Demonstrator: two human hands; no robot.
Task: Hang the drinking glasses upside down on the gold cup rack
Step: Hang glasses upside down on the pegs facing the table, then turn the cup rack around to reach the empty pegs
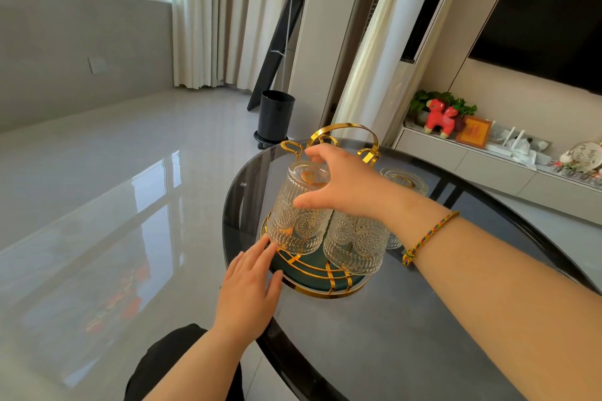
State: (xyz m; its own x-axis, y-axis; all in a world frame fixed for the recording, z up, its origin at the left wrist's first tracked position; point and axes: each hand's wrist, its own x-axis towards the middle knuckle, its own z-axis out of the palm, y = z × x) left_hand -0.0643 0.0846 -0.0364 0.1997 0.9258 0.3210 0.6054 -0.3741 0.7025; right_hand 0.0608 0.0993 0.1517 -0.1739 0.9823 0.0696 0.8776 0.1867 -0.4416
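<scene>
The gold cup rack (345, 132) with a dark green round base (329, 286) stands on a round dark glass table (407, 319). My right hand (342, 185) grips an embossed clear glass (299, 221) held upside down over a rack prong at the left. A second upside-down glass (355, 247) hangs on the rack just right of it. My left hand (250, 290) lies flat with fingers spread, fingertips touching the base's left edge. Behind my right wrist another glass (404, 181) shows, partly hidden.
The table's rim curves close to my body at the lower left. A black bin (275, 115) stands on the glossy floor beyond the table. A low shelf at the right carries a red toy (441, 117), a plant and small items.
</scene>
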